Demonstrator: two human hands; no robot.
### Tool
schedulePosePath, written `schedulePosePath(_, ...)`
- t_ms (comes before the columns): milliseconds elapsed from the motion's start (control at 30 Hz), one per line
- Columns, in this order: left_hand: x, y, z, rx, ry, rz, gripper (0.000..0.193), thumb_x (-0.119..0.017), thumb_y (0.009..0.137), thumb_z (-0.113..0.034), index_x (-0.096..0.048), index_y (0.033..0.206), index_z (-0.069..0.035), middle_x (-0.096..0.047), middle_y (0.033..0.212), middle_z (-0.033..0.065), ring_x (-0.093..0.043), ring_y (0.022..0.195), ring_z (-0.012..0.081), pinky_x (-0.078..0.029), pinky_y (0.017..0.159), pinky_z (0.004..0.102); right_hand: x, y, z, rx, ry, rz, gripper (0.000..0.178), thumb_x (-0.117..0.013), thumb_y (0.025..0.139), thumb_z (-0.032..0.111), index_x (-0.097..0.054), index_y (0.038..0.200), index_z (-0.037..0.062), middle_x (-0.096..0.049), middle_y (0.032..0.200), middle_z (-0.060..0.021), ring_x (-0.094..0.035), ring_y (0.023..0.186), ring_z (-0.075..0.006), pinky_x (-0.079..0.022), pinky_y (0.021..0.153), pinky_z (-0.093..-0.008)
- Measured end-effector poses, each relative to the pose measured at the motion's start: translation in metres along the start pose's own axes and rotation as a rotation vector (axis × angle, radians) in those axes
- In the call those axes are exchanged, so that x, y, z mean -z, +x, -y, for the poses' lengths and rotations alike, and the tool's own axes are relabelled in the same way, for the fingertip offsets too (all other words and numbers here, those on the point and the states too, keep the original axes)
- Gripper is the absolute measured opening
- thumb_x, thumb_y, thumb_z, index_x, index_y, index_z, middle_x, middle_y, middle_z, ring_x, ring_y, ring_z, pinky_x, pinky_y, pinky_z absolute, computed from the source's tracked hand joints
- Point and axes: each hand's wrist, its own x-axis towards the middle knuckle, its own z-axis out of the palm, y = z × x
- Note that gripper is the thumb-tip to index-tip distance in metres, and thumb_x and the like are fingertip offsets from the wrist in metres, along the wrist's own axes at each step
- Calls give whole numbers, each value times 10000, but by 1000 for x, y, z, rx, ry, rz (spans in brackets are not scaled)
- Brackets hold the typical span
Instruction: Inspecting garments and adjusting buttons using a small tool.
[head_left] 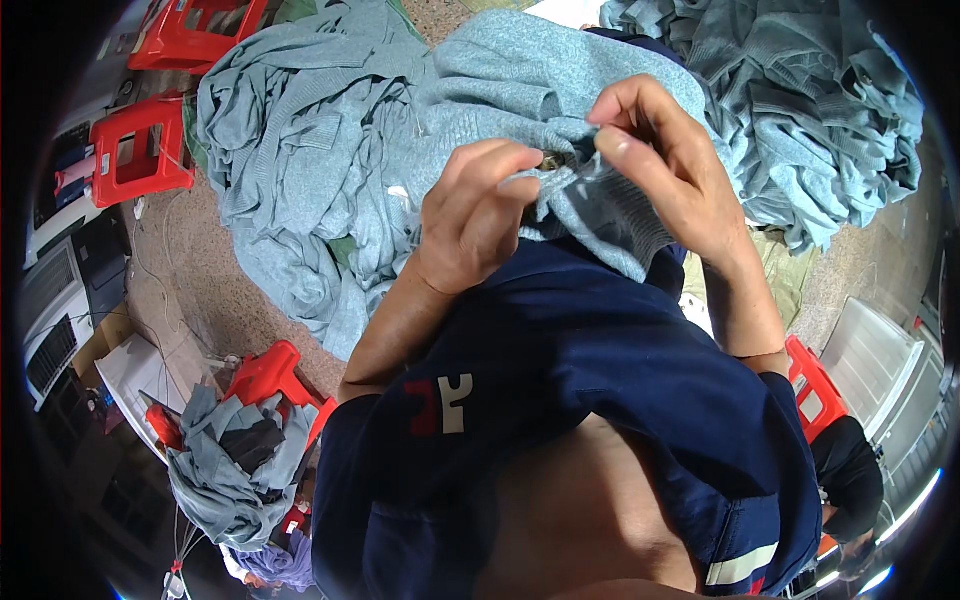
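A grey-blue knit garment (560, 70) is spread over my lap and the pile in front of me. My left hand (470, 215) is closed, pinching a bunched edge of this knit between thumb and fingertips. Close by on the right, my right hand (675, 160) has its thumb and forefinger brought together just above the same bunched edge. Whatever lies between those two fingertips is too small to make out. Between the hands the knit has a dark, shadowed fold, with loose pale fibres at its edge.
Heaps of similar knitwear (310, 150) lie at the left, with another pile (800, 110) at the far right. Red plastic stools (145, 150) stand along the left. More garments (235, 470) rest on a stool behind. A white plastic bin (870, 360) and another person (850, 480) are at the right.
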Motion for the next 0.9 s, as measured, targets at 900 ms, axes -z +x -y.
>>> schedulePosePath(900,-24,4,-4,68,68,44,440,-754,590,62,-555,966,-52,-636,917,137,-631,749,301,-512,610,345,-16,-39,-6,163,-731,-209,177,-684,857,223,-660,910,56,-544,745,-75,-583,666,-250,-468,562,-345)
